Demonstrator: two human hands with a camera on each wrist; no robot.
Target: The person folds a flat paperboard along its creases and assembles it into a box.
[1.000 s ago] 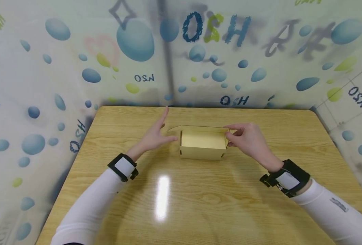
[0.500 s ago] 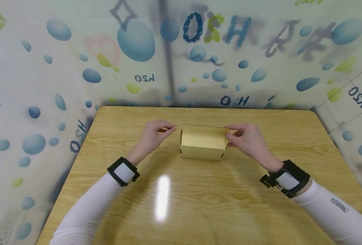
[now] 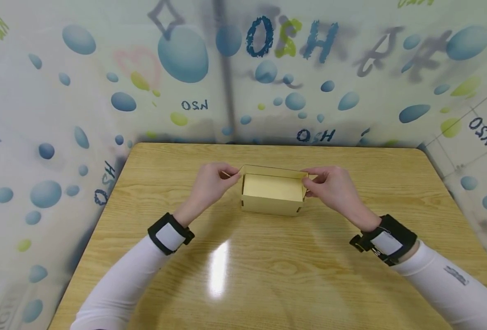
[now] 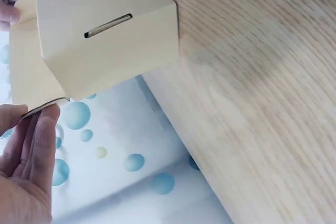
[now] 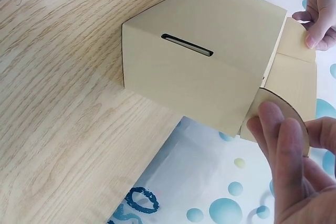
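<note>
A small tan cardboard box point(image 3: 273, 206) stands on the table with its lid flap point(image 3: 274, 173) raised along the far edge. At the flap's left end, my left hand point(image 3: 211, 185) pinches a small side tab between thumb and fingers; the left wrist view shows this tab point(image 4: 46, 106) edge-on. My right hand point(image 3: 334, 190) pinches the opposite tab, a rounded piece point(image 5: 278, 109) in the right wrist view, with the thumb on one side and fingers on the other. Each box end has a narrow slot point(image 5: 187, 44). The box's inside is hidden.
The wooden table point(image 3: 276, 270) extends around the box, with a bright light reflection to the left of centre. Behind it hangs a pale backdrop point(image 3: 185, 123) printed with blue and green drops and letters. Both wrists wear black straps point(image 3: 171, 233).
My left hand, spread beside the box at first, has moved to the flap's left tab, pinched it and turned it inward. The right hand keeps its hold, and the box has hardly moved.
</note>
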